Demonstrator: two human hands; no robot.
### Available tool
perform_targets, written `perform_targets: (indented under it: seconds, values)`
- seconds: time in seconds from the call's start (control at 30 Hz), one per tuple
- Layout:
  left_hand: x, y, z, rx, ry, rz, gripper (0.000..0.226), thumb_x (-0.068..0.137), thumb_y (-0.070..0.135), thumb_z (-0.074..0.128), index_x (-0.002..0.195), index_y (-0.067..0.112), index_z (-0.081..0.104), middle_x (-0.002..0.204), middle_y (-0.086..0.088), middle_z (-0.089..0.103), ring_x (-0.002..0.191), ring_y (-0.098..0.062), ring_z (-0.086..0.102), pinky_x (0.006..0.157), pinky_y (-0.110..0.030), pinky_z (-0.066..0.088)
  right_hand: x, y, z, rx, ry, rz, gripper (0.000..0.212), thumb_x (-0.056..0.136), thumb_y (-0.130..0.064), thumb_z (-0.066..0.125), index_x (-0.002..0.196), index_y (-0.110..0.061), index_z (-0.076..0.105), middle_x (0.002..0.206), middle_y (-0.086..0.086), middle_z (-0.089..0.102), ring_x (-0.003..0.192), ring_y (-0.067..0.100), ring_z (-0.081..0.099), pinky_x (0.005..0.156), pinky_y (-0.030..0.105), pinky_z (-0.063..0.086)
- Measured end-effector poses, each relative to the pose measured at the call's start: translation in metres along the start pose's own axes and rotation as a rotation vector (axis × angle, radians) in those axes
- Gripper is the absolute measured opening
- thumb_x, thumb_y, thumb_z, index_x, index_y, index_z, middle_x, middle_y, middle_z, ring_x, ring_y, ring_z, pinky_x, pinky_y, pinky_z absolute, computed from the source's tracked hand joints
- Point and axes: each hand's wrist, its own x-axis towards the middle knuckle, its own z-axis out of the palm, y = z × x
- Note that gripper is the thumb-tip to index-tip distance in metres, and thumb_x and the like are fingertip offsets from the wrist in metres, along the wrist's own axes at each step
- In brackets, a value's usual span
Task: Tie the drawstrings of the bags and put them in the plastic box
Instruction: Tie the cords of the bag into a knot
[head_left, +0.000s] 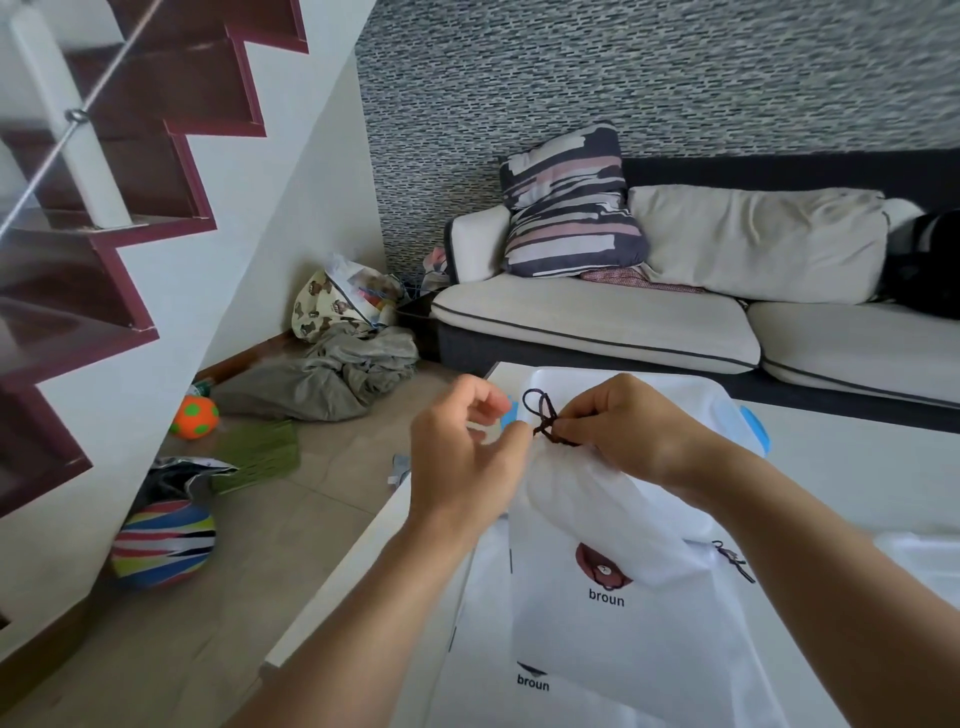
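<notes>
A: What are the fingers doing?

B: The right hand (631, 434) has thumb and fingers curled tight, pinching the dark cord (545, 418) where it knots at the gathered neck of the bag (597, 519). A small loop of cord stands up just above that pinch. The left hand (462, 457) is on the other side of the neck, fingers loosely curled, its thumb touching the bunched cloth. Whether it actually grips the cord I cannot tell.

A: How does the bag look?

B: White, thin, crinkled cloth, with a brown round print and the word "broun" in dark letters. Its neck is drawn shut and held raised; the body slopes down toward the camera onto the white table (857, 483).

A: How many bags?

B: Three at least. The held one, a second bag (530, 686) flat beneath it showing another "broun", and a third bag (722, 558) at the right with its own dark cord bunched at the neck.

A: And the box?

B: One, a clear plastic box (701, 392) with blue clips, on the table right behind the hands.

A: Further out?

B: A cream sofa (597, 317) with a striped cushion (569, 202), two balls (195, 415) on the floor, a heap of grey cloth (332, 376), stairs (104, 182) at left.
</notes>
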Motion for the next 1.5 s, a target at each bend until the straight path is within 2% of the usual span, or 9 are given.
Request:
perform_targets:
  seconds: [0.1, 0.17, 0.4, 0.57, 0.73, 1.07, 1.2, 1.3, 1.5]
  values:
    - [-0.008, 0.011, 0.004, 0.111, 0.054, 0.463, 0.008, 0.074, 0.007, 0.07, 0.068, 0.007, 0.065, 0.071, 0.0, 0.061, 0.068, -0.018, 0.058, 0.063, -0.025, 0.045, -0.001, -0.002, 0.001, -0.028, -0.013, -0.016, 0.03, 0.087, -0.012, 0.065, 0.06, -0.003, 0.055, 0.058, 0.005, 0.035, 0.059, 0.019, 0.028, 0.054, 0.028, 0.026]
    - [-0.011, 0.01, 0.011, 0.199, -0.012, 0.554, 0.007, 0.078, 0.007, 0.07, 0.071, 0.007, 0.07, 0.075, -0.001, 0.065, 0.07, -0.021, 0.06, 0.064, -0.03, 0.049, -0.002, -0.002, 0.001, -0.046, -0.015, -0.028, 0.022, 0.082, -0.005, 0.057, 0.061, 0.0, 0.054, 0.06, 0.005, 0.036, 0.062, 0.019, 0.029, 0.057, 0.031, 0.027]
    - [-0.003, 0.001, 0.013, 0.142, -0.04, 0.334, 0.013, 0.079, 0.007, 0.071, 0.089, 0.01, 0.078, 0.084, 0.005, 0.075, 0.077, -0.008, 0.07, 0.071, -0.022, 0.054, -0.003, -0.001, -0.003, -0.006, -0.047, -0.097, 0.037, 0.093, -0.011, 0.061, 0.057, -0.009, 0.054, 0.058, 0.003, 0.036, 0.055, 0.016, 0.029, 0.049, 0.025, 0.023]
    - [-0.004, 0.002, 0.016, -0.131, -0.119, -0.025, 0.02, 0.08, 0.006, 0.076, 0.099, 0.012, 0.079, 0.09, 0.008, 0.078, 0.085, -0.006, 0.074, 0.081, -0.026, 0.059, 0.002, 0.003, -0.002, -0.114, -0.016, -0.179, 0.026, 0.094, -0.012, 0.06, 0.072, -0.002, 0.068, 0.057, -0.004, 0.045, 0.051, 0.008, 0.035, 0.049, 0.02, 0.029]
    - [0.001, 0.002, 0.013, -0.274, -0.186, -0.323, 0.031, 0.083, 0.002, 0.077, 0.097, 0.029, 0.072, 0.086, 0.007, 0.079, 0.084, -0.005, 0.074, 0.076, -0.017, 0.053, 0.006, 0.006, -0.001, -0.228, 0.044, -0.242, 0.042, 0.095, -0.014, 0.061, 0.054, -0.02, 0.055, 0.047, -0.011, 0.042, 0.051, 0.008, 0.037, 0.052, 0.02, 0.031]
    - [0.001, 0.0, 0.015, -0.272, -0.18, -0.468, 0.019, 0.093, 0.009, 0.068, 0.094, 0.028, 0.068, 0.085, 0.005, 0.077, 0.075, -0.004, 0.07, 0.069, -0.017, 0.053, 0.005, 0.003, 0.002, -0.349, 0.14, -0.317, 0.026, 0.093, -0.02, 0.065, 0.072, -0.01, 0.075, 0.062, 0.009, 0.064, 0.059, 0.02, 0.047, 0.058, 0.031, 0.04]
    - [0.004, -0.003, 0.019, -0.469, -0.184, -0.633, 0.019, 0.095, 0.006, 0.064, 0.101, 0.024, 0.068, 0.099, -0.003, 0.077, 0.093, -0.021, 0.07, 0.089, -0.034, 0.057, 0.006, 0.002, 0.002, -0.382, 0.161, -0.348, 0.028, 0.094, -0.021, 0.065, 0.073, -0.002, 0.073, 0.064, 0.017, 0.062, 0.063, 0.028, 0.045, 0.059, 0.036, 0.038]
    - [0.004, -0.004, 0.021, -0.602, -0.167, -0.685, 0.02, 0.096, 0.003, 0.062, 0.104, 0.02, 0.064, 0.103, -0.007, 0.075, 0.09, -0.018, 0.066, 0.08, -0.028, 0.051, 0.004, -0.002, 0.002, -0.348, 0.161, -0.345, 0.026, 0.094, -0.019, 0.065, 0.074, -0.004, 0.073, 0.064, 0.017, 0.061, 0.058, 0.019, 0.039, 0.058, 0.036, 0.037]
    - [-0.002, -0.006, 0.025, -0.452, -0.072, -0.436, 0.018, 0.092, 0.001, 0.066, 0.094, 0.018, 0.059, 0.091, 0.003, 0.076, 0.08, -0.013, 0.067, 0.07, -0.026, 0.052, 0.003, 0.001, 0.002, -0.354, 0.172, -0.334, 0.029, 0.093, -0.015, 0.065, 0.065, -0.008, 0.067, 0.05, -0.001, 0.044, 0.052, 0.016, 0.034, 0.051, 0.027, 0.029]
